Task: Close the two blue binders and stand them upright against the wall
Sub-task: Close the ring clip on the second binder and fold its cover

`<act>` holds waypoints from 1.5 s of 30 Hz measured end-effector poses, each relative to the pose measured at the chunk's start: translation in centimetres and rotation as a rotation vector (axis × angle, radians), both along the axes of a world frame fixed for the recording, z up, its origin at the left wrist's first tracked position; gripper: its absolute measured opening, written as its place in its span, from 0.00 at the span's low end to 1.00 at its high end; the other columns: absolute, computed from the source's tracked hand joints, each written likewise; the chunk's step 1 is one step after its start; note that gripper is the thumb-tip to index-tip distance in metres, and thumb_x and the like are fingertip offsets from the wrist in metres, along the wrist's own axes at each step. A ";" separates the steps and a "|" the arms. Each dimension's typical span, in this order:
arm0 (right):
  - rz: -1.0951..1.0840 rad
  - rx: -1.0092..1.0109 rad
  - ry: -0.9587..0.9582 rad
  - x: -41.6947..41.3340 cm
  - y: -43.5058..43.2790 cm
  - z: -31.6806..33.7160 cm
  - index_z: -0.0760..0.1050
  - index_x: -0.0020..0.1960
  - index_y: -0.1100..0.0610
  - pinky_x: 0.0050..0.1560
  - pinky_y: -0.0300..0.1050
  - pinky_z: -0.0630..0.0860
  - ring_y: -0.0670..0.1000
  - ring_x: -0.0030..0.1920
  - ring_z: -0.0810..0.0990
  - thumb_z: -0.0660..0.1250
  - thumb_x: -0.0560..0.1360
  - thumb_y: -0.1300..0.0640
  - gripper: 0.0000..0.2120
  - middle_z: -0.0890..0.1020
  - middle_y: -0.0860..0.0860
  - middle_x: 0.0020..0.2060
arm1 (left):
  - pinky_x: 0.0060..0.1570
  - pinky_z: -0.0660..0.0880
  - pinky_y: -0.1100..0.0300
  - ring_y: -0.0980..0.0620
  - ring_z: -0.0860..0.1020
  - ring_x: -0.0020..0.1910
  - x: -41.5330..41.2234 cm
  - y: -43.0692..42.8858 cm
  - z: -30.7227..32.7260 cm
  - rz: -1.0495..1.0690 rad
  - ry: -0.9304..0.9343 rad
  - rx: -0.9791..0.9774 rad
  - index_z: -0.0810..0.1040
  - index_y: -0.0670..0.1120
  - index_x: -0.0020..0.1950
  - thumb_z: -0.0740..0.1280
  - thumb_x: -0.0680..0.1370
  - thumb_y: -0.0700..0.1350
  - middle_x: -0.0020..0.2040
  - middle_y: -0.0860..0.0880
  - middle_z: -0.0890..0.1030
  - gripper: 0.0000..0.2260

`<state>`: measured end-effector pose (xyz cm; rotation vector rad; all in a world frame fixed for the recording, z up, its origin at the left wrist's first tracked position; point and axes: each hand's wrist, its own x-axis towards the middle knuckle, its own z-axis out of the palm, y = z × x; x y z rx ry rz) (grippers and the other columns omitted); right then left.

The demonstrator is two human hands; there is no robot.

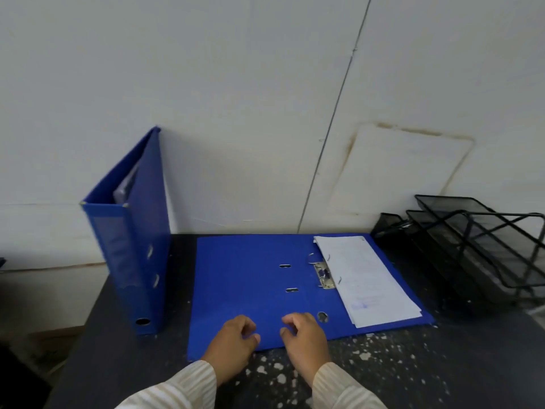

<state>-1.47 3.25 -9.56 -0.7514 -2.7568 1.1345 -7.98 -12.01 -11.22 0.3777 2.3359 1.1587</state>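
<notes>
One blue binder (134, 249) stands upright and closed at the left, its top leaning on the white wall (236, 98), spine toward me. The second blue binder (244, 278) lies open flat on the dark table, with its metal ring clip (323, 274) and a stack of white papers (365, 278) on the right half. My left hand (234, 342) and my right hand (303, 335) hover over the near edge of the open binder's left cover, fingers loosely curled, holding nothing.
A black wire mesh tray rack (477, 246) stands at the right against the wall. The dark table (383, 370) has white paint flecks near its front. The table's left edge drops off beside the standing binder.
</notes>
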 end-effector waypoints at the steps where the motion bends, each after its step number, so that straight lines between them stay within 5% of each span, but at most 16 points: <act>1: 0.000 0.005 -0.004 0.2 2.0 -0.3 0.76 0.57 0.52 0.53 0.34 0.70 0.45 0.52 0.75 0.65 0.76 0.55 0.10 0.73 0.46 0.50 | 0.51 0.71 0.61 0.53 0.75 0.49 0.1 1.9 -0.3 0.003 -0.018 -0.005 0.73 0.51 0.47 0.65 0.78 0.48 0.53 0.50 0.76 0.03; 8: -0.030 0.019 -0.028 0.9 11.8 -2.6 0.74 0.54 0.48 0.56 0.38 0.73 0.46 0.53 0.75 0.65 0.76 0.55 0.08 0.73 0.45 0.49 | 0.58 0.70 0.60 0.51 0.75 0.58 0.1 10.9 -2.2 0.074 -0.133 -0.002 0.74 0.48 0.56 0.64 0.80 0.46 0.59 0.49 0.75 0.07; 13: -0.025 0.079 -0.125 0.0 18.1 -4.8 0.70 0.64 0.50 0.62 0.42 0.71 0.48 0.63 0.70 0.64 0.77 0.53 0.16 0.72 0.48 0.62 | 0.62 0.74 0.51 0.46 0.75 0.62 -0.7 16.0 -2.6 0.280 -0.324 0.084 0.72 0.45 0.65 0.62 0.81 0.45 0.59 0.48 0.74 0.13; 17: 0.030 0.141 -0.159 -2.1 20.8 -5.9 0.64 0.70 0.52 0.66 0.44 0.69 0.50 0.67 0.66 0.62 0.77 0.52 0.22 0.68 0.50 0.67 | 0.51 0.77 0.53 0.48 0.76 0.49 -1.2 18.7 -2.8 0.415 -0.410 0.161 0.71 0.43 0.67 0.60 0.82 0.43 0.51 0.47 0.77 0.14; 22: 0.109 0.268 -0.227 -4.6 22.4 -7.0 0.51 0.75 0.53 0.73 0.48 0.56 0.52 0.75 0.54 0.57 0.78 0.44 0.30 0.54 0.49 0.76 | 0.46 0.76 0.59 0.50 0.76 0.49 -2.6 20.9 -2.9 0.420 -0.405 0.177 0.70 0.45 0.69 0.59 0.82 0.44 0.51 0.49 0.77 0.15; 28: 0.134 0.256 -0.285 -4.8 23.1 -8.2 0.51 0.75 0.50 0.73 0.48 0.55 0.51 0.74 0.53 0.50 0.78 0.39 0.29 0.53 0.46 0.75 | 0.43 0.76 0.65 0.54 0.78 0.52 -4.0 23.0 -3.1 0.402 -0.377 0.272 0.70 0.48 0.66 0.55 0.84 0.45 0.55 0.50 0.77 0.12; 32: 0.157 0.287 -0.220 -4.6 23.0 -8.6 0.55 0.72 0.43 0.69 0.45 0.64 0.48 0.67 0.59 0.50 0.78 0.39 0.25 0.63 0.45 0.69 | 0.43 0.78 0.65 0.51 0.80 0.51 -4.8 23.6 -3.9 0.435 -0.350 0.291 0.75 0.47 0.60 0.55 0.84 0.46 0.53 0.48 0.80 0.11; 36: 0.183 0.338 -0.241 -4.9 23.1 -8.5 0.56 0.73 0.41 0.69 0.46 0.57 0.50 0.70 0.58 0.51 0.78 0.39 0.24 0.62 0.45 0.71 | 0.43 0.79 0.66 0.52 0.80 0.47 -5.6 24.2 -4.6 0.398 -0.315 0.284 0.79 0.50 0.52 0.58 0.83 0.44 0.48 0.47 0.82 0.10; 38: 0.190 0.330 -0.247 -5.0 23.0 -7.7 0.66 0.70 0.45 0.69 0.53 0.61 0.56 0.71 0.62 0.61 0.76 0.43 0.23 0.68 0.50 0.70 | 0.44 0.79 0.64 0.53 0.79 0.42 -5.9 24.7 -4.8 0.332 -0.283 0.254 0.80 0.49 0.48 0.59 0.82 0.44 0.43 0.50 0.81 0.10; 41: 0.166 0.378 -0.138 -5.0 23.1 -7.3 0.83 0.51 0.53 0.49 0.58 0.78 0.62 0.52 0.81 0.78 0.63 0.50 0.18 0.84 0.58 0.51 | 0.42 0.76 0.60 0.53 0.73 0.35 -6.4 25.5 -4.8 0.218 -0.233 0.200 0.79 0.48 0.42 0.60 0.82 0.44 0.35 0.50 0.76 0.12; 43: 0.175 0.407 -0.188 -4.7 23.3 -6.5 0.84 0.48 0.50 0.41 0.56 0.80 0.59 0.48 0.84 0.62 0.74 0.42 0.16 0.85 0.54 0.47 | 0.40 0.73 0.59 0.53 0.71 0.34 -6.8 26.0 -4.5 0.134 -0.197 0.140 0.76 0.50 0.38 0.60 0.82 0.46 0.34 0.50 0.74 0.13; 45: 0.177 0.378 -0.233 -4.6 23.5 -6.5 0.84 0.48 0.47 0.39 0.55 0.80 0.57 0.48 0.84 0.39 0.77 0.38 0.34 0.85 0.52 0.47 | 0.41 0.72 0.58 0.53 0.72 0.35 -7.3 26.6 -4.2 0.047 -0.140 0.029 0.73 0.51 0.36 0.59 0.81 0.48 0.35 0.51 0.74 0.14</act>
